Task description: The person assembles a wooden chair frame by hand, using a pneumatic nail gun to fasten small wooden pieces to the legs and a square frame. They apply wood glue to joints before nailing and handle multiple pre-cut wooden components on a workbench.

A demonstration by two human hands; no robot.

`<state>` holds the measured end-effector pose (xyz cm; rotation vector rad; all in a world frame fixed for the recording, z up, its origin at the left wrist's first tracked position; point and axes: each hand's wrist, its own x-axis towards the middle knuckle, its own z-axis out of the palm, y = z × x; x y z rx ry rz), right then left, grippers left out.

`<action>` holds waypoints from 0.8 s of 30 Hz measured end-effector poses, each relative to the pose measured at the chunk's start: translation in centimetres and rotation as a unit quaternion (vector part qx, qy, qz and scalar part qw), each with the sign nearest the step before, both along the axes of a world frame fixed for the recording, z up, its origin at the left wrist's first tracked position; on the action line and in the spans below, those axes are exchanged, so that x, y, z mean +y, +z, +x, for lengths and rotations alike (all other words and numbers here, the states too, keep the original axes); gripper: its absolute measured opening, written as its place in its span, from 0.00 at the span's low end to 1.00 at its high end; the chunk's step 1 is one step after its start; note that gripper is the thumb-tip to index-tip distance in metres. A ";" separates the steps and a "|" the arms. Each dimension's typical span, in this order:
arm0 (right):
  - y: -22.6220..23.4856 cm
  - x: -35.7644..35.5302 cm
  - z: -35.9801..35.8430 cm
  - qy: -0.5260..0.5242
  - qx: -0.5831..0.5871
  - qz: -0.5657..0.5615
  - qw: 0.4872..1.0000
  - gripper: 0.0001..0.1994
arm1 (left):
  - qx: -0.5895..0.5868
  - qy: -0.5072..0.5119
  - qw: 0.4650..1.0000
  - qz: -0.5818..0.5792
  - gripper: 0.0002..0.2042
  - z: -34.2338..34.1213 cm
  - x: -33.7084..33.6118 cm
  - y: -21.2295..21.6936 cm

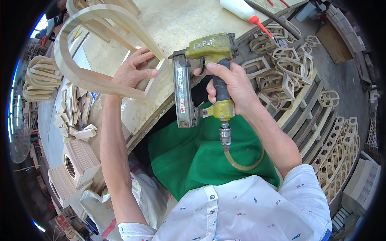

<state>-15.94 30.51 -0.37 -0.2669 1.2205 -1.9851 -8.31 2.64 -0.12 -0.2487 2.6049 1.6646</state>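
Note:
My left hand (pixel 134 71) grips an arched wooden frame (pixel 61 50) at its straight crosspiece, thumb on the near side and fingers wrapped over. The frame is tilted up above the table, its curve toward the far left. A yellow-green air nail gun (pixel 211 45) with a black grip is held in my right hand (pixel 238 82), with the index finger by the trigger. The gun's nose points left, close to the frame's right corner; whether they touch I cannot tell. From the grip's bottom fitting an air hose (pixel 241 166) curves away over a green apron (pixel 197 146).
The worktable (pixel 189 20) bears a white glue bottle (pixel 239 10) with a red nozzle. Small wood pieces (pixel 72 110), arched frames (pixel 38 82) and panels with round holes (pixel 82 160) lie left. On the right are piled frames (pixel 283 66), slats (pixel 309 116) and holed strips (pixel 337 138).

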 end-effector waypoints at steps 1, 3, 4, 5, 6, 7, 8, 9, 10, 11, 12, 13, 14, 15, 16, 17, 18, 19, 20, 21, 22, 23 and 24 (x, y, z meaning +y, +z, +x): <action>0.2 0.2 -0.2 0.000 -0.005 -0.005 1.000 0.15 | -0.002 -0.002 1.000 -0.012 0.30 -0.1 0.0 0.2; 1.5 0.8 -0.7 -0.011 0.021 -0.021 0.999 0.14 | -0.005 -0.002 0.999 -0.033 0.30 -0.3 0.1 0.4; 2.4 1.1 -0.9 -0.010 0.034 -0.028 0.999 0.14 | -0.005 0.005 0.999 -0.032 0.30 -0.1 0.0 0.3; 3.7 1.5 -1.0 -0.015 0.057 -0.023 0.998 0.14 | -0.005 0.012 0.999 -0.031 0.30 0.1 -0.2 0.2; 4.7 1.9 -1.2 -0.022 0.082 -0.033 0.996 0.14 | -0.005 0.018 0.999 -0.028 0.30 0.1 -0.2 0.0; 5.5 2.4 -1.3 -0.026 0.116 -0.022 0.993 0.15 | -0.007 0.014 0.999 -0.031 0.30 0.0 -0.1 -0.2; 6.4 2.9 -1.6 -0.028 0.150 -0.012 0.988 0.15 | -0.010 0.011 0.999 -0.034 0.30 -0.2 0.0 -0.1; 7.7 3.5 -2.0 0.018 0.175 0.010 0.984 0.14 | -0.014 0.007 0.999 -0.040 0.30 -0.2 0.1 0.2; 8.1 3.3 -2.2 0.032 0.199 0.038 0.979 0.13 | -0.017 0.009 0.999 -0.041 0.30 -0.2 0.2 0.4; 8.4 2.9 -2.7 0.046 0.223 0.065 0.972 0.12 | -0.019 0.012 0.999 -0.043 0.31 -0.2 0.3 0.4; 8.8 2.8 -2.9 0.056 0.245 0.092 0.963 0.11 | -0.023 0.011 0.999 -0.045 0.31 -0.3 0.4 0.6; 9.2 2.6 -2.6 0.071 0.299 0.141 0.941 0.11 | -0.019 0.008 0.998 -0.053 0.31 -0.2 0.5 0.8; 9.5 2.4 -2.2 0.086 0.353 0.185 0.913 0.11 | -0.016 0.004 0.998 -0.060 0.31 -0.2 0.6 1.1; 8.3 2.7 -2.1 0.088 0.436 0.235 0.864 0.12 | -0.015 -0.003 0.998 -0.068 0.31 -0.1 0.7 1.2; 7.5 2.8 -2.0 0.089 0.515 0.283 0.804 0.14 | -0.015 -0.002 0.998 -0.056 0.31 -0.2 0.7 1.1; 7.1 2.7 -1.8 0.095 0.575 0.224 0.781 0.16 | -0.015 -0.002 0.999 -0.044 0.31 -0.2 0.6 1.0; 7.1 2.0 -1.3 0.100 0.631 0.160 0.752 0.19 | -0.016 0.000 0.999 -0.035 0.31 -0.2 0.4 1.1; 6.9 1.7 -1.3 0.121 0.668 0.204 0.705 0.23 | -0.015 0.001 0.999 -0.041 0.31 -0.1 0.5 1.1; 6.2 1.4 -1.3 0.120 0.698 0.220 0.671 0.24 | -0.014 0.002 0.999 -0.047 0.31 0.1 0.5 1.0; 4.9 1.0 -1.5 0.117 0.727 0.235 0.634 0.25 | -0.011 0.003 0.998 -0.054 0.31 -0.1 0.5 1.0; 4.1 0.7 -1.6 0.114 0.755 0.250 0.596 0.25 | -0.014 0.004 0.998 -0.059 0.31 -0.1 0.5 1.2; 3.9 0.6 -1.6 0.115 0.793 0.248 0.545 0.23 | -0.016 0.006 0.998 -0.064 0.31 -0.2 0.5 1.3; 3.4 0.4 -1.6 0.114 0.807 0.241 0.527 0.21 | -0.021 0.006 0.997 -0.067 0.31 -0.2 0.6 1.3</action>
